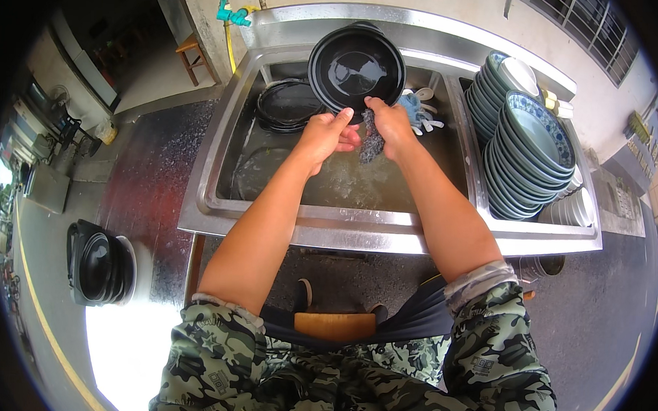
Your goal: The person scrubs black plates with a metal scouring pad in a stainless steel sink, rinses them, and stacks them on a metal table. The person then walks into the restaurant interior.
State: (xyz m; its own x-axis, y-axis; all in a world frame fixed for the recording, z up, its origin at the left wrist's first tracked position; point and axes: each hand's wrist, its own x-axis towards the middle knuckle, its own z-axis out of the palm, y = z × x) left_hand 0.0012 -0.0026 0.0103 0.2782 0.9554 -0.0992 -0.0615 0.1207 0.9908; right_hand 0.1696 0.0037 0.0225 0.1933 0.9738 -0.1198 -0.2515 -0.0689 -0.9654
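Note:
A glossy black bowl (362, 72) is tilted up above the water of a stainless steel sink (285, 210), its inside facing me. My left hand (328, 133) grips its near rim, thumb on top. Close by on the same rim, my right hand (390, 125) has its thumb on the bowl and holds a grey wire scouring pad (371, 141) in its fingers. More black dishes (289, 102) lie in the water at the left. Beyond my right hand are white spoons (424, 94) and a light blue cloth (411, 109).
Tall stacks of blue-patterned bowls (538, 132) and white cups (574, 208) fill the right compartment. A teal tap (234, 15) with a yellow hose is at the back left. Black dishes (100, 267) stand low on the left. A wooden stool (333, 326) is beneath me.

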